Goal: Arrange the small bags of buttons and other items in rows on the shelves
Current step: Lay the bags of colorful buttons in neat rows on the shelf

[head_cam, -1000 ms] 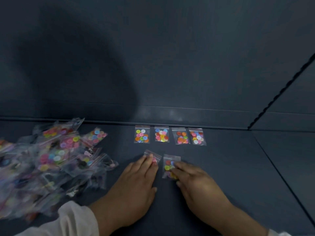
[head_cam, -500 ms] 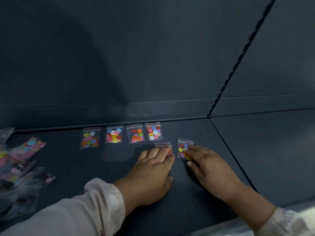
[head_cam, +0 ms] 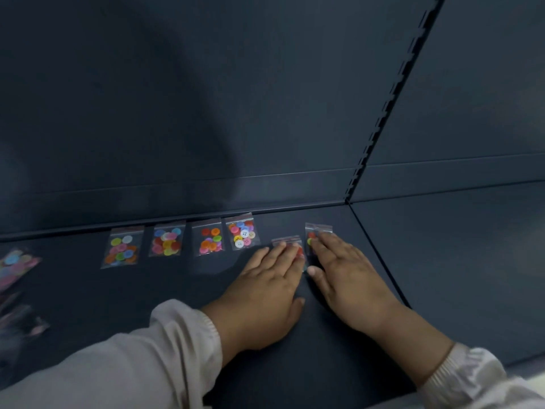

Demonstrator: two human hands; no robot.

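On shelf point(head_cam: 413, 276), just right of four-bag row point(head_cam: 208, 240): left hand point(head_cam: 265, 290) flat, fingers straight, pressing left bag point(head_cam: 287, 242); right hand point(head_cam: 345, 278) likewise on right bag point(head_cam: 317, 230). Light, slick, floppy film; slides under fingertips, else pinch sealed top edge. Versus earlier: both pushed farther, right bag nearly level with row.

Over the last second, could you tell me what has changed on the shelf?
The left hand pressing the left bag and the right hand pressing the right bag slid both rightward and back, from in front of the row of four bags to its right end. Nothing was gripped or released. The row stayed put.
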